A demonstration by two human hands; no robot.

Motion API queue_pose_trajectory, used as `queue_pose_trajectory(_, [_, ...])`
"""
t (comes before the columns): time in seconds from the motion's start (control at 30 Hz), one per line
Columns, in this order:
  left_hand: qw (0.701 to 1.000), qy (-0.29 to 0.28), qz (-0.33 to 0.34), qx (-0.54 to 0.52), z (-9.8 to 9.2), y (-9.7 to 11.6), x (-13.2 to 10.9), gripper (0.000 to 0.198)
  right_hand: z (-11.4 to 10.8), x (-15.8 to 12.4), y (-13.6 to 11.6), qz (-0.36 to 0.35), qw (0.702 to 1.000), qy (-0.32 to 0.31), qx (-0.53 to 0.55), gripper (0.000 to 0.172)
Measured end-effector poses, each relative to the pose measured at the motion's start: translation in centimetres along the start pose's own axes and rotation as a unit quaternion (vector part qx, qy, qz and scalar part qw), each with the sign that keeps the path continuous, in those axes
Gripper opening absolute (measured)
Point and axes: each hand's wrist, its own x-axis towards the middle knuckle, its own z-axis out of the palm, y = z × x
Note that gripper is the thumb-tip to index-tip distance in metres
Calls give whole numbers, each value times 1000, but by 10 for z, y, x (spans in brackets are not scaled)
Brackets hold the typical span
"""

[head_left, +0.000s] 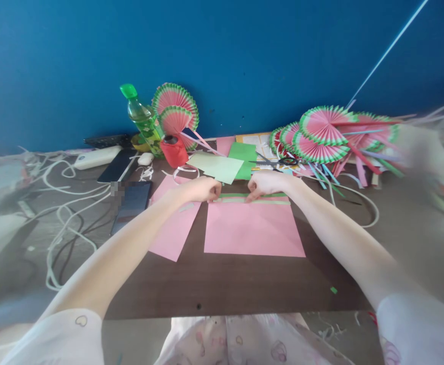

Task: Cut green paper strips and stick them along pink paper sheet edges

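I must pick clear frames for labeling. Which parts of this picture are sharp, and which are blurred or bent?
Head view: the pink sheet, the left hand and the right hand are sharp; the fans smear toward the right edge; the cables at left look soft; light is even, without glare.

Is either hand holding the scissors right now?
No, the scissors lie on the table beyond the right hand, which with the left hand presses the far edge of the pink sheet.
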Motion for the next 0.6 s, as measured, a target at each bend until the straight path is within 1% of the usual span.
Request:
queue_pose_trajectory(0.13, [999, 16, 10, 29, 1, 0, 1, 16, 0, 0, 0, 1, 1000, 4, -6, 42])
queue_pose_trajectory(0.33, [1000, 16, -5, 23, -2, -6, 0, 15, 2, 2, 2, 2, 1000, 10, -5, 44])
queue_pose_trajectory(0.47, [996, 36, -48, 64, -10, -21, -11, 14, 2, 3, 3, 1, 1000, 11, -2, 44])
queue_pose_trajectory(0.53, [993, 27, -80, 86, -13, -30, -20, 15, 2, 3, 3, 0, 1000, 8, -2, 42])
queue_pose_trajectory(0.6, [990, 31, -103, 94, -16, -38, -29, 17, 2, 3, 3, 2, 1000, 6, -3, 42])
